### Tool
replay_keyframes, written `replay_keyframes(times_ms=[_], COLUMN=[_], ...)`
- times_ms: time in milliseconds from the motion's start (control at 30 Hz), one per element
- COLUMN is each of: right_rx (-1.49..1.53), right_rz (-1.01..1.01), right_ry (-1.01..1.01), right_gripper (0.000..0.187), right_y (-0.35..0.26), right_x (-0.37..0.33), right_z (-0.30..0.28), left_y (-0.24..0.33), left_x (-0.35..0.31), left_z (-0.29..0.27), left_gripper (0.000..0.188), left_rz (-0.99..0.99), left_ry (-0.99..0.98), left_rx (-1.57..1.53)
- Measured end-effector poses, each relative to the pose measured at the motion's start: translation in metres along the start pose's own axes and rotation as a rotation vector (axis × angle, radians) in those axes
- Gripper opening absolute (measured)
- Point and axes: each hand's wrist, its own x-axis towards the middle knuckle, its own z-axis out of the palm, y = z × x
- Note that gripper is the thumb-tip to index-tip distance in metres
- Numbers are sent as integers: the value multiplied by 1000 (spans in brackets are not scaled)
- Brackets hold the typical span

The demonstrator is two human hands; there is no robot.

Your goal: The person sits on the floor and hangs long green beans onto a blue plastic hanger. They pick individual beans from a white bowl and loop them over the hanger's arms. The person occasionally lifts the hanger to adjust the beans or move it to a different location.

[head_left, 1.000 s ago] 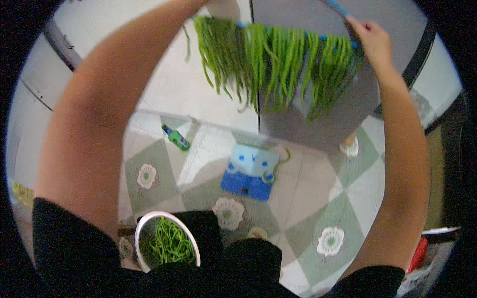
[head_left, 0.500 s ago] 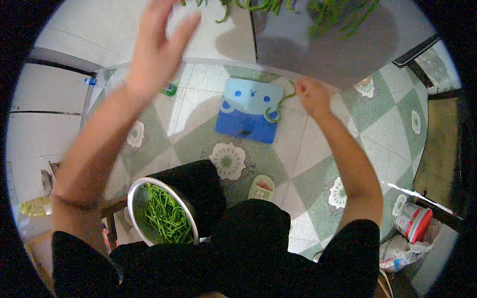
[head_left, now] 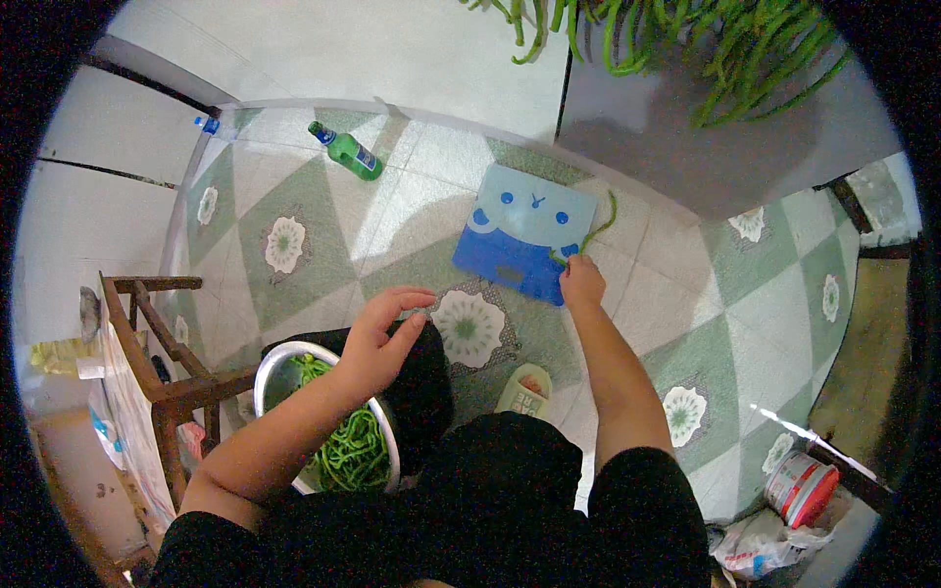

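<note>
My right hand (head_left: 580, 281) is closed on one end of a long green bean (head_left: 598, 231), whose length curves up and away beside a blue bear-patterned scale (head_left: 529, 230) on the floor. My left hand (head_left: 377, 343) hovers over my dark-clothed leg, thumb and fingers apart, with nothing in it. Below my left forearm a metal bowl (head_left: 262, 380) rests by my lap, partly covered by that arm. Inside it lies a heap of green bean pieces (head_left: 353, 453). A bunch of long beans (head_left: 755, 59) hangs over the pale surface at the upper right.
A green bottle (head_left: 351, 155) lies on the patterned tile floor beyond the bowl. To my left stands a wooden stool frame (head_left: 147, 367). At the right, a red-and-white tub (head_left: 804, 490) sits beside plastic bags (head_left: 760, 544). My foot wears a light-green slipper (head_left: 522, 392).
Both hands have come down and nearer to me, the left from beside the hanging beans to near the bowl. The right still holds the bean. The whole view has shifted, bringing the bottle into sight.
</note>
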Motion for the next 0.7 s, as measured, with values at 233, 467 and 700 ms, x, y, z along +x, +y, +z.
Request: replay_keyframes(times_ms=[233, 467, 700], right_rx=[523, 1044, 1419], right_rz=[-203, -658, -895], right_ry=[537, 461, 157], right_gripper=[18, 16, 17], right_y=[-40, -128, -240], right_x=[-90, -243, -366], right_z=[-170, -324, -379], left_y=[6, 34, 35], left_x=[-57, -147, -271], left_z=[-6, -38, -100], left_gripper=[22, 27, 26], left_rz=[80, 163, 314], left_ry=[-31, -82, 60], left_rx=[2, -55, -29])
